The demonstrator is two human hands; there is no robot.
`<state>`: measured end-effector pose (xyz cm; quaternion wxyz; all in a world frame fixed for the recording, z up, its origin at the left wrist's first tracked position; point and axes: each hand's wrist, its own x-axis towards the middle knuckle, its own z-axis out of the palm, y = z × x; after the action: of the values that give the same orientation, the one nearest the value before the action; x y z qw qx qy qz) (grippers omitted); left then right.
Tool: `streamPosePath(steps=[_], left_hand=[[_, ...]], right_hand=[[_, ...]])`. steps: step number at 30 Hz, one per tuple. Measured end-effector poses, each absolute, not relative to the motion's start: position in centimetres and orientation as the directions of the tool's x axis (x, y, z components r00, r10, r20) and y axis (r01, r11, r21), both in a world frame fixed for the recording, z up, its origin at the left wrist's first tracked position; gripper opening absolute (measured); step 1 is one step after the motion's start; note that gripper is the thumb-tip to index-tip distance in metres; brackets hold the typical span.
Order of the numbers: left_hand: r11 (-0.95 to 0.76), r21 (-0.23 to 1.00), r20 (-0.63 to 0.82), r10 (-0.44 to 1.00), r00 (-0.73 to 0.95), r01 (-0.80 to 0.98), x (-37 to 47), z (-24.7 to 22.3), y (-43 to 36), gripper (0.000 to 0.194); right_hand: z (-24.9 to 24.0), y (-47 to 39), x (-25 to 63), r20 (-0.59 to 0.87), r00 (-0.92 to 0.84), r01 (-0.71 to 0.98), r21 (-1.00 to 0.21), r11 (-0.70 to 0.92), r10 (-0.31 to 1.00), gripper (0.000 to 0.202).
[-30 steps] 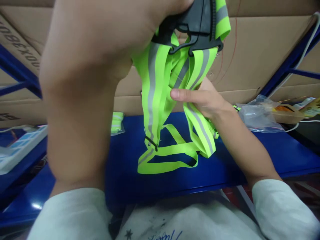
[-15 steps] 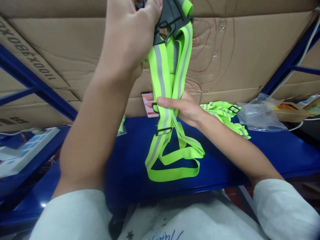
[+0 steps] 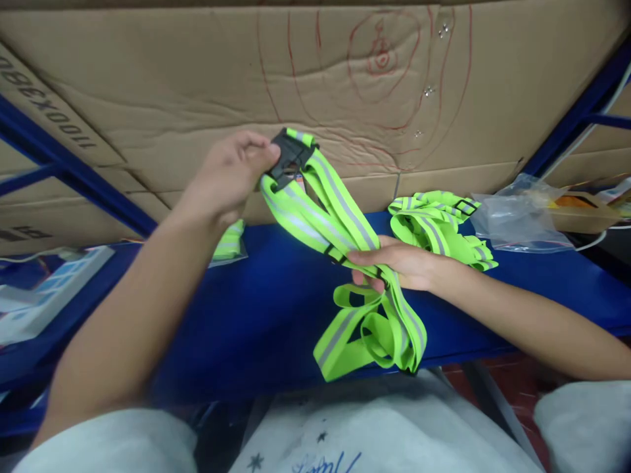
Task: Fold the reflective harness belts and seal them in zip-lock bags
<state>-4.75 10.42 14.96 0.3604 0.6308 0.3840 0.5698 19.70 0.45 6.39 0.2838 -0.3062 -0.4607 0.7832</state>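
Cardboard [image 3: 197,72] with red rings drawn on it stands behind the blue table [image 3: 236,315]. The green strap [image 3: 350,217] slants between both hands above the table, its loose loops drooping over the near edge. A second strap [image 3: 434,226] lies heaped beyond the right forearm, just beside a clear bag [image 3: 522,217]. The left hand [image 3: 231,171], slightly blurred, pinches the black buckle [image 3: 288,157] at the strap's upper end; the right hand [image 3: 404,263] grips its gathered middle, thumb on top, fingers underneath. A small packet [image 3: 229,242] lies behind the left wrist.
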Motion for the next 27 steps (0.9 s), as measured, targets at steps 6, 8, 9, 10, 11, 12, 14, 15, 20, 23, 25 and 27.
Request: streamPosePath(steps=[6,8,9,10,11,12,14,15,20,23,25,27], left_hand=[[-0.411,0.911,0.398,0.899,0.183,0.04,-5.9,9.9,6.8,0.057],[-0.325,0.946,0.319,0.928,0.193,-0.001,-6.1,9.6,6.2,0.061],[-0.276,0.961,0.275,0.944,0.183,-0.02,-6.2,9.6,6.0,0.061],[-0.239,0.97,0.243,0.956,0.164,-0.043,-6.3,9.7,5.9,0.06],[-0.213,0.975,0.221,0.965,0.143,-0.07,-6.5,9.8,5.8,0.058],[-0.196,0.976,0.207,0.97,0.126,-0.091,-6.6,9.9,5.7,0.055],[-0.193,0.976,0.205,0.972,0.115,-0.105,-7.0,9.8,5.4,0.045],[-0.192,0.976,0.203,0.972,0.115,-0.1,-7.2,9.6,5.2,0.041],[-0.179,0.984,0.179,0.984,0.005,-0.012,-7.7,6.2,4.2,0.052],[-0.128,0.991,0.129,0.991,-0.024,0.033,-7.5,2.9,3.8,0.059],[-0.042,0.996,0.04,0.999,0.026,0.075,-7.2,0.9,3.6,0.061],[0.035,0.991,-0.049,0.994,0.102,0.127,-6.8,-0.7,3.2,0.062]], right_hand=[[4.9,-3.3,22.4,-0.407,-0.724,0.008,-0.812,-0.583,0.557,0.042],[4.5,-3.8,23.6,-0.391,-0.74,0.036,-0.835,-0.549,0.548,0.042],[4.4,-4.0,24.2,-0.372,-0.753,0.044,-0.851,-0.524,0.542,0.044],[4.4,-4.1,24.7,-0.357,-0.77,0.051,-0.861,-0.506,0.53,0.047],[4.4,-4.2,25.1,-0.343,-0.787,0.055,-0.867,-0.496,0.513,0.05],[4.6,-4.3,25.5,-0.34,-0.799,0.062,-0.867,-0.494,0.497,0.051],[5.2,-4.7,26.2,-0.372,-0.785,0.087,-0.858,-0.507,0.496,0.048],[5.6,-4.8,26.5,-0.417,-0.761,0.115,-0.841,-0.528,0.497,0.045],[6.8,-4.9,29.3,-0.655,-0.584,0.342,-0.734,-0.586,0.479,0.043],[6.7,-4.2,32.1,-0.684,-0.512,0.468,-0.729,-0.499,0.519,0.035],[6.4,-3.6,34.1,-0.708,-0.437,0.568,-0.695,-0.441,0.554,0.029],[5.8,-3.0,36.1,-0.723,-0.351,0.668,-0.638,-0.382,0.595,0.03]])
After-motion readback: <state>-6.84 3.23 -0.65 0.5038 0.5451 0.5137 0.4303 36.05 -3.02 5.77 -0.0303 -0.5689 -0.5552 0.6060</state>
